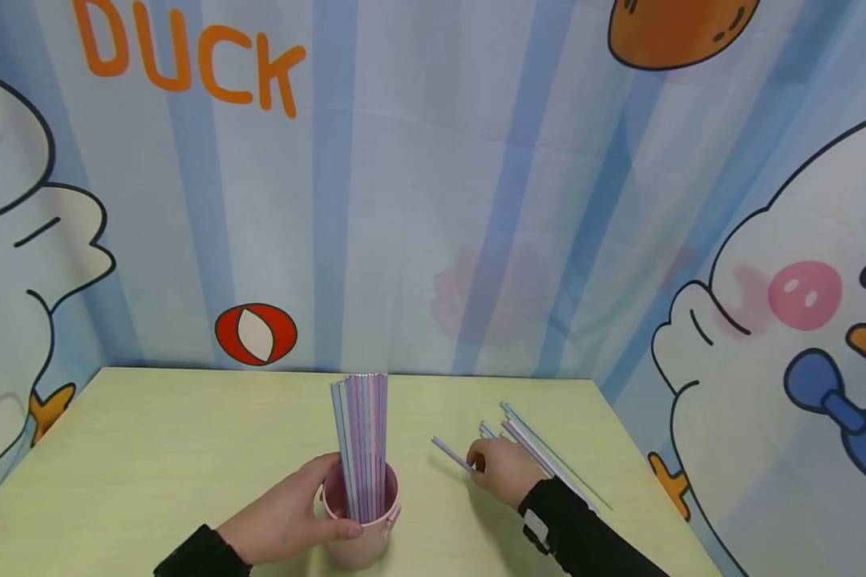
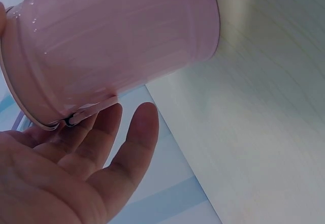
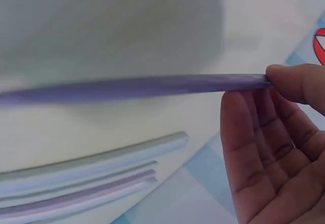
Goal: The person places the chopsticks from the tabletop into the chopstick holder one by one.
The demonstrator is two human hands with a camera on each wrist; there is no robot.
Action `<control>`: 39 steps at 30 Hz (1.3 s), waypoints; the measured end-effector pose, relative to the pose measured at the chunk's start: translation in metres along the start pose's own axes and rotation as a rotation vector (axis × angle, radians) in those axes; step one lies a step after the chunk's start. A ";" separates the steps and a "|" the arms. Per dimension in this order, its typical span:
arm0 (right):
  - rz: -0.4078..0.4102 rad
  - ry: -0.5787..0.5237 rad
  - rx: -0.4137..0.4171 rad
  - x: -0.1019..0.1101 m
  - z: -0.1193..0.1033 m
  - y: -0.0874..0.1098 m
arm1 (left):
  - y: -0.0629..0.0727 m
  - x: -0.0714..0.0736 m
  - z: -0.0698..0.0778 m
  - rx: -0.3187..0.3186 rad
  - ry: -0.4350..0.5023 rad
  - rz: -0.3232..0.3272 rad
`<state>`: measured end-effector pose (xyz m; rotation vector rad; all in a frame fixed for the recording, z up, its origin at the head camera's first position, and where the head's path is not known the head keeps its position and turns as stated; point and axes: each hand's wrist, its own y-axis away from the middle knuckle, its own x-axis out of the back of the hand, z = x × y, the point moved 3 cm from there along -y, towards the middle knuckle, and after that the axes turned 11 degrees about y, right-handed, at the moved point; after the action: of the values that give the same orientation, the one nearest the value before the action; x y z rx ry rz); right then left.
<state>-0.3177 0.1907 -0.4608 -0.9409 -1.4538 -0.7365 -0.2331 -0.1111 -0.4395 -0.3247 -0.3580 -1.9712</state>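
A pink bucket [image 1: 361, 549] stands near the table's front, holding a bundle of upright blue and purple straws [image 1: 363, 449]. My left hand [image 1: 292, 513] grips the bucket at its rim, thumb at the front and fingers around the side. The left wrist view shows the bucket's glossy wall [image 2: 127, 36] with fingers near its small handle. To the right, my right hand [image 1: 505, 471] pinches a purple straw [image 3: 152, 88] between thumb and fingers, lifted off the table. Several loose blue, purple and whitish straws [image 1: 537, 445] lie on the table beside and partly beneath the right forearm.
The pale yellow table [image 1: 209, 449] ends at a back edge against a striped blue curtain [image 1: 404, 200] printed with ducks and lettering. A red and white oval print [image 1: 281, 335] is on the curtain behind the table.
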 end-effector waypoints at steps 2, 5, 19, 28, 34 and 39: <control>0.017 -0.048 -0.004 0.012 -0.004 -0.002 | 0.000 0.000 0.000 -0.005 -0.005 0.001; 0.045 -0.139 -0.009 0.031 -0.010 -0.005 | 0.000 0.000 -0.001 -0.006 -0.008 0.000; 0.242 -0.654 -0.006 0.105 -0.053 -0.020 | 0.002 0.001 -0.001 -0.046 -0.005 0.006; 0.329 -0.762 0.044 0.127 -0.077 -0.028 | 0.001 -0.001 -0.001 -0.008 0.005 0.001; 0.401 -0.835 0.068 0.134 -0.086 -0.031 | 0.001 -0.001 -0.001 -0.018 0.012 -0.013; 0.410 -0.874 0.078 0.142 -0.101 -0.028 | 0.001 0.000 -0.001 -0.009 0.017 -0.016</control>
<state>-0.2910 0.1077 -0.3071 -1.5419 -1.9097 0.0765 -0.2320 -0.1115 -0.4403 -0.3120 -0.3420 -1.9910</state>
